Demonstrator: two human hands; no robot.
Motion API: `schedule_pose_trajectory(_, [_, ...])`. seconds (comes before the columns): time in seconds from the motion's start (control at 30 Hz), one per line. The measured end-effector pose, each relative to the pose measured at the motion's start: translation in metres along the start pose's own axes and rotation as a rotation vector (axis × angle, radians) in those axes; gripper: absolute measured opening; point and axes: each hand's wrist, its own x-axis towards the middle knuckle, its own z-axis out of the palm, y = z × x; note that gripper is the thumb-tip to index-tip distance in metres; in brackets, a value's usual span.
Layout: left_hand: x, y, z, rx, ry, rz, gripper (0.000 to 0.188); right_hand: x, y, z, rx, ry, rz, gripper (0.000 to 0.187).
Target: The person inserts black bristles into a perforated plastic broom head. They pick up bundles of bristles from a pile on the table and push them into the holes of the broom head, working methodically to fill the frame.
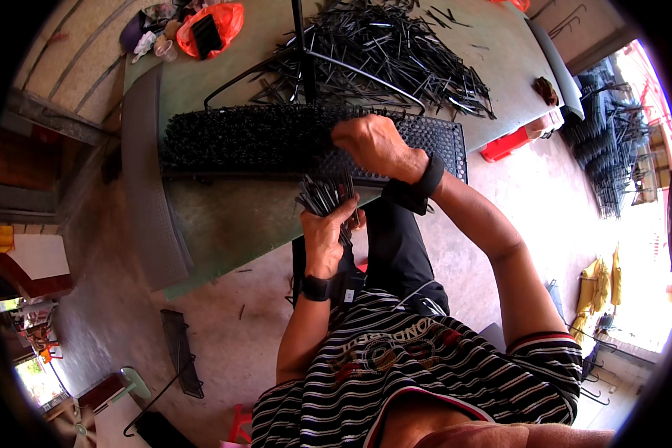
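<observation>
Bundle (321, 196) of thin black strips stands in the left hand (325, 235), whose fingers are wrapped closed around it near the middle of the view. The right hand (379, 146), at one o'clock from the left one, is bent down over a black perforated panel (442, 142). Its fingers are curled in close together; I cannot tell whether a strip is pinched between them, as the fingertips are hidden.

The panel lies toward twelve o'clock, along the near edge of a green table (228, 224). Its nine o'clock side is thick with dark bristles (235, 140), while bare holes show at its three o'clock end. At the panel's twelve o'clock edge rises a black metal stand (306, 71).

Between twelve and one o'clock, a heap of loose strips (396, 52) spreads over the table. A red plastic bag (230, 21) sits toward eleven, and a red stool (502, 145) shows toward two.
</observation>
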Motion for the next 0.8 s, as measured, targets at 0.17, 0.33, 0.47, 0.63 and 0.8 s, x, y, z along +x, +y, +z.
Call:
schedule_pose_trajectory(0.17, [-0.005, 0.005, 0.005, -0.037, 0.026, 0.028, 0.019, -0.012, -0.008, -0.006, 0.344, -0.043, 0.393, 0.025])
schedule_pose_trajectory(0.33, [-0.002, -0.004, 0.000, 0.012, 0.003, 0.007, 0.023, -0.033, -0.007, -0.004, 0.842, -0.302, 0.704, 0.031])
schedule_pose_trajectory(0.47, [0.003, -0.011, -0.003, -0.082, -0.032, -0.011, 0.023, -0.039, -0.014, -0.005, 1.028, -0.145, 0.890, 0.028])
schedule_pose_trajectory(0.63, [0.002, -0.005, 0.002, -0.156, 0.062, 0.012, 0.022, -0.040, -0.018, -0.001, 0.944, 0.181, 0.744, 0.019])
schedule_pose_trajectory(0.8, [0.001, -0.005, -0.002, -0.106, 0.104, 0.008, 0.020, -0.027, -0.028, -0.006, 0.686, 0.465, 0.499, 0.009])
